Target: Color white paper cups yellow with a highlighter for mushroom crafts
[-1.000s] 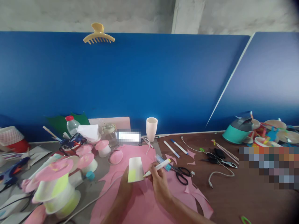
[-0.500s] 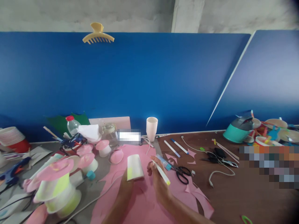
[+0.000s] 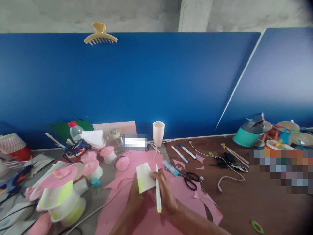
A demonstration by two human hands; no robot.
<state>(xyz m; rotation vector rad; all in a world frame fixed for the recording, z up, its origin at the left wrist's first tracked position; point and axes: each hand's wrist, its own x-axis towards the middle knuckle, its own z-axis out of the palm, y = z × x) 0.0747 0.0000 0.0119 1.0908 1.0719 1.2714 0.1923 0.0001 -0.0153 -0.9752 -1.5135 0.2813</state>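
Head view, left hand (image 3: 135,197) gripping paper cup (image 3: 145,178), right hand (image 3: 166,194) clutching marker (image 3: 157,189), now swung upright against cup

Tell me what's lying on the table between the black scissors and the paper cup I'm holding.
In the head view, a glue stick with a blue cap lies on the pink sheet between the scissors and the cup; the right hand with its marker is there too.
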